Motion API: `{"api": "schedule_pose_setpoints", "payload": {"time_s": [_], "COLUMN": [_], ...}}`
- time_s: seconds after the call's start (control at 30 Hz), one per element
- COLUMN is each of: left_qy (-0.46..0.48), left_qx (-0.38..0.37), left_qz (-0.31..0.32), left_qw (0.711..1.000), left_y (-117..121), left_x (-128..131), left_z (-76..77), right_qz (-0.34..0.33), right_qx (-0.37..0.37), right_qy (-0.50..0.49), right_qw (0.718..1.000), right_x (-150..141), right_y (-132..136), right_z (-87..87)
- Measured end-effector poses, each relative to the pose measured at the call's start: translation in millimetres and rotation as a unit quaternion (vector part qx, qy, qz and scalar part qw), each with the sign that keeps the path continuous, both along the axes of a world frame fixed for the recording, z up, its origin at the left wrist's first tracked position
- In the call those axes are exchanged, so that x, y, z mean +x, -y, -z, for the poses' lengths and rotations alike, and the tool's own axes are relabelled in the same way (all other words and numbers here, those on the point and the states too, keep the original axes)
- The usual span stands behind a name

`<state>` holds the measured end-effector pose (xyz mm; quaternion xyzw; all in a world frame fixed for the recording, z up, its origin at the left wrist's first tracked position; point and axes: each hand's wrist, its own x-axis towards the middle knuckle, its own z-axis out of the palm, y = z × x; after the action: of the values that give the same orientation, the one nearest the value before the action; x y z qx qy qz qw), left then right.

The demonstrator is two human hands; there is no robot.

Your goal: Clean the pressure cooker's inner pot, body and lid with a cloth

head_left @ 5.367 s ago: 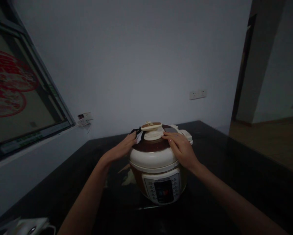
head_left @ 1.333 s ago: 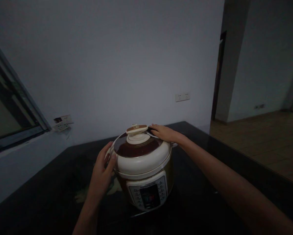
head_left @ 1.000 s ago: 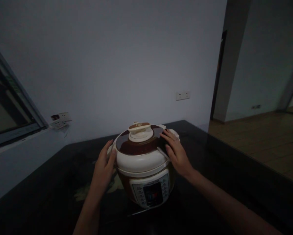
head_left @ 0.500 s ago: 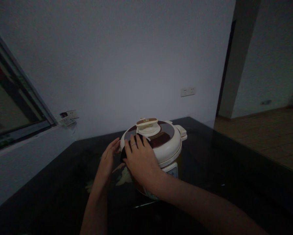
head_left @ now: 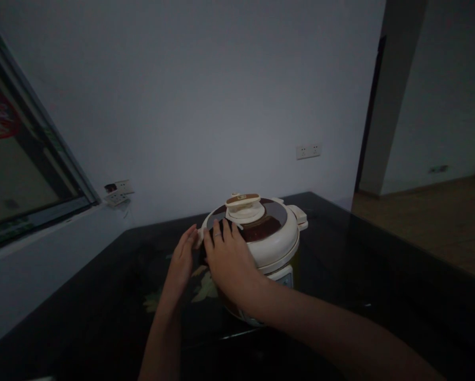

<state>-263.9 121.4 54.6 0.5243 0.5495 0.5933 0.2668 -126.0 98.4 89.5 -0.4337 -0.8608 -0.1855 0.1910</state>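
A cream electric pressure cooker (head_left: 275,254) with a dark brown lid top and a raised lid handle (head_left: 243,201) stands upright on the dark table. My right hand (head_left: 229,259), with a ring on one finger, lies over the lid's front left rim, its fingers slightly spread on a black cloth (head_left: 222,226). Part of the cloth hangs below the palm, mostly hidden. My left hand (head_left: 184,254) is at the cooker's left side, fingers bent against the small side handle (head_left: 199,238). The front control panel (head_left: 285,278) is partly covered by my right forearm.
The glossy black table (head_left: 340,264) has a leaf pattern (head_left: 206,288) on its surface. Behind it is a pale wall with a double socket (head_left: 308,151). Another loose socket (head_left: 118,193) sits by the window (head_left: 27,153) at left. A tiled floor (head_left: 412,222) lies to the right.
The camera view has shifted slightly, so the cooker appears a little further right. Both hands stay at nearly the same places on the cooker, the right one still on the black cloth.
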Motion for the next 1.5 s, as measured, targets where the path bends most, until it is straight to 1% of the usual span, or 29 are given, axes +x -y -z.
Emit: {"api": "schedule_pose_setpoints", "payload": {"time_s": [0.1,0.27,0.37,0.43,0.53,0.63,0.73,0.83,0.93,1.03,1.1,1.27,1.33,1.4,1.5], "left_qy": [0.002,-0.019,-0.025,-0.022,-0.026,-0.033,-0.040,-0.049,-0.058,-0.058,-0.056,-0.067,-0.069,-0.067,-0.061], "left_qx": [-0.009,0.001,0.001,-0.007,-0.002,0.009,0.009,0.011,0.013,0.016,0.022,0.026,0.027,0.023,0.015], "left_qz": [0.006,0.002,-0.002,-0.009,-0.018,-0.015,-0.017,-0.021,-0.023,-0.018,-0.016,-0.020,-0.017,-0.008,0.002], "left_qw": [1.000,1.000,1.000,1.000,1.000,0.999,0.999,0.998,0.998,0.998,0.998,0.997,0.997,0.997,0.998], "left_y": [0,0,0,-1,-2,-1,-1,0,-1,-2,-3,-4,-4,-4,-4], "left_x": [0,-1,-1,-2,-1,0,0,1,2,2,1,0,1,1,2], "left_z": [-0.5,-0.2,0.5,1.1,2.0,2.9,3.9,4.5,4.9,6.2,7.8,10.8,10.7,10.2,9.7], "right_qz": [-0.017,-0.019,-0.037,-0.055,-0.082,-0.114,-0.070,-0.021,-0.020,-0.045,-0.059,-0.095,-0.100,-0.112,-0.152], "right_qx": [-0.008,-0.056,-0.054,-0.045,-0.030,-0.024,-0.040,-0.062,-0.063,-0.074,-0.073,-0.044,-0.049,-0.052,-0.038], "right_qy": [-0.006,0.003,-0.006,-0.018,-0.049,-0.091,-0.171,-0.240,-0.237,-0.206,-0.189,-0.115,-0.097,-0.085,-0.072], "right_qw": [1.000,0.998,0.998,0.997,0.995,0.989,0.982,0.969,0.969,0.975,0.977,0.988,0.989,0.989,0.985], "right_x": [11,-2,3,20,58,100,131,144,143,137,132,124,120,115,99], "right_y": [-2,-19,-18,-13,-5,-9,-30,-60,-84,-90,-83,-51,-41,-34,-27], "right_z": [-2.5,-16.7,-16.0,-12.0,-6.3,-3.7,-2.4,-2.9,-7.0,-11.6,-12.8,-12.8,-14.6,-17.3,-21.0]}}
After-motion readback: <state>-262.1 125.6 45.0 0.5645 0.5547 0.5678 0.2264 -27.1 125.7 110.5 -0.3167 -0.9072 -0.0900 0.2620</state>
